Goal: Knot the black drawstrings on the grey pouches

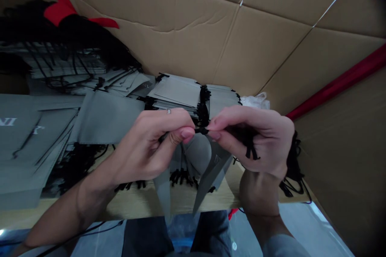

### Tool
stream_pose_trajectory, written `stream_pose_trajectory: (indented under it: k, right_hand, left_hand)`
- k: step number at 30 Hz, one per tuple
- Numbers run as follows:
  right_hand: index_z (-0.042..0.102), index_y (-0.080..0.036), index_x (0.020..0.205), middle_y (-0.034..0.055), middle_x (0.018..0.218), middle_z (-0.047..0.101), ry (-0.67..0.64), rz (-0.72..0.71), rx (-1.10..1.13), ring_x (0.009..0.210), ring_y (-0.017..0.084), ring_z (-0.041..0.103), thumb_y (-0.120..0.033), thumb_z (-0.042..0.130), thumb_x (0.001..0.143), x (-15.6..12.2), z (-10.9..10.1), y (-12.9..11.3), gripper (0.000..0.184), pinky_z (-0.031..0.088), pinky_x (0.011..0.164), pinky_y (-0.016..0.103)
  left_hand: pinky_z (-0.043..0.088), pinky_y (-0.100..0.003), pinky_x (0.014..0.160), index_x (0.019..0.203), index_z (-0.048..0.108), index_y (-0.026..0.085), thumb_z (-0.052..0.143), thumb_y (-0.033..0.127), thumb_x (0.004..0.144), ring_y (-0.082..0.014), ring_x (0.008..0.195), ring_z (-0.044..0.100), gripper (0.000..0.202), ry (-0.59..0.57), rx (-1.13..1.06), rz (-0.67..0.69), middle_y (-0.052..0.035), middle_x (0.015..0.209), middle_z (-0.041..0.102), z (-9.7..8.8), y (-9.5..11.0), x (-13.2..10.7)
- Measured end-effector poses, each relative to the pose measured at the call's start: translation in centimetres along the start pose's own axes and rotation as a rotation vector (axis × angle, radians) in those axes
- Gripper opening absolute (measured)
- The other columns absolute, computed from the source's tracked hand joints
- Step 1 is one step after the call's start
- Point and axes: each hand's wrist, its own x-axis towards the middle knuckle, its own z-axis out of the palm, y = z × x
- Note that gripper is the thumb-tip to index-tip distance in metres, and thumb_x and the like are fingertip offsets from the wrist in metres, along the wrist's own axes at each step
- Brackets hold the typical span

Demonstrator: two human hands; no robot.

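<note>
My left hand (pixel 159 140) pinches a black cord (pixel 201 130) between thumb and forefinger. Close by on its right, my right hand (pixel 256 140) pinches the same cord, and loose black cord ends (pixel 251 150) poke out under its curled fingers. Below the hands hangs a grey pouch (pixel 215 168) with faint lettering, its sides spread apart; how the cord joins it is hidden. Behind the fingers lie two stacks of flat grey pouches (pixel 177 90) with black cords along their edges. A ring sits on a left finger.
More grey pouches (pixel 111 112) lie at left, some with white letters. A heap of black cords (pixel 99 44) with red pieces (pixel 60 10) stands behind them. Cardboard (pixel 193 20) walls the back and right. A white plastic bag (pixel 257 101) sits at the back right of the wooden table (pixel 135 202).
</note>
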Motion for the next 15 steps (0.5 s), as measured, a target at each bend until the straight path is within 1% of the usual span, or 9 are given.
stream_pose_trajectory:
  k: [3,6,8,10,12,13,15]
  right_hand:
    - [0.085,-0.03,0.098,0.001,0.087,0.085,-0.008,0.035,-0.002,0.07,0.02,0.076,-0.012,0.082,0.098,-0.1,0.0,-0.3,0.018,0.057,0.054,0.035]
    - [0.084,-0.029,0.098,0.0005,0.086,0.084,-0.002,0.027,0.024,0.069,0.019,0.074,-0.013,0.083,0.097,-0.2,0.1,-0.3,0.017,0.056,0.053,0.035]
    - [0.083,-0.029,0.099,0.0004,0.088,0.084,-0.01,0.037,0.018,0.069,0.019,0.074,-0.012,0.082,0.099,-0.2,0.1,-0.3,0.017,0.057,0.054,0.035]
    - [0.083,-0.03,0.098,0.0005,0.088,0.084,-0.041,0.048,-0.014,0.069,0.019,0.074,-0.014,0.082,0.101,0.0,-0.1,-0.5,0.017,0.057,0.055,0.035]
    - [0.084,-0.031,0.1,0.0014,0.088,0.084,-0.09,0.043,-0.05,0.07,0.02,0.074,-0.021,0.088,0.1,0.2,-0.7,-0.8,0.011,0.058,0.055,0.035]
    - [0.084,-0.031,0.102,0.0023,0.089,0.084,-0.116,0.045,-0.066,0.072,0.022,0.076,-0.027,0.093,0.097,0.4,-1.2,-1.0,0.011,0.059,0.055,0.035]
    - [0.085,-0.032,0.109,0.005,0.094,0.084,-0.165,0.074,-0.093,0.081,0.026,0.079,-0.041,0.101,0.09,0.5,-2.4,-1.4,0.026,0.064,0.059,0.036]
  left_hand:
    - [0.041,-0.028,0.062,0.088,0.06,0.021,0.059,0.019,0.115,-0.0121,0.065,0.051,0.027,-0.013,-0.085,0.018,0.0027,0.076,0.057,-0.2,-0.4,-0.2]
    - [0.04,-0.028,0.062,0.086,0.061,0.021,0.061,0.02,0.114,-0.0121,0.065,0.05,0.028,-0.009,-0.152,-0.001,0.0027,0.074,0.056,-0.4,-0.4,-0.4]
    - [0.039,-0.028,0.061,0.086,0.06,0.021,0.06,0.021,0.115,-0.0111,0.064,0.049,0.029,-0.008,-0.145,-0.013,0.0031,0.073,0.055,-0.4,-0.2,-0.4]
    - [0.038,-0.027,0.059,0.086,0.059,0.02,0.059,0.021,0.116,-0.0099,0.063,0.047,0.03,-0.013,-0.087,-0.015,0.0037,0.072,0.053,-0.4,0.1,-0.1]
    - [0.037,-0.026,0.058,0.085,0.06,0.019,0.06,0.019,0.114,-0.0087,0.061,0.046,0.029,-0.036,-0.014,0.001,0.0043,0.071,0.053,-0.5,0.4,0.1]
    - [0.037,-0.026,0.057,0.084,0.061,0.019,0.064,0.019,0.112,-0.0082,0.06,0.045,0.028,-0.032,0.017,0.008,0.0048,0.07,0.054,-0.6,0.5,0.2]
    - [0.036,-0.029,0.056,0.084,0.065,0.02,0.074,0.023,0.108,-0.0088,0.06,0.048,0.026,0.052,0.052,-0.002,0.0046,0.07,0.059,-1.0,0.9,-0.2]
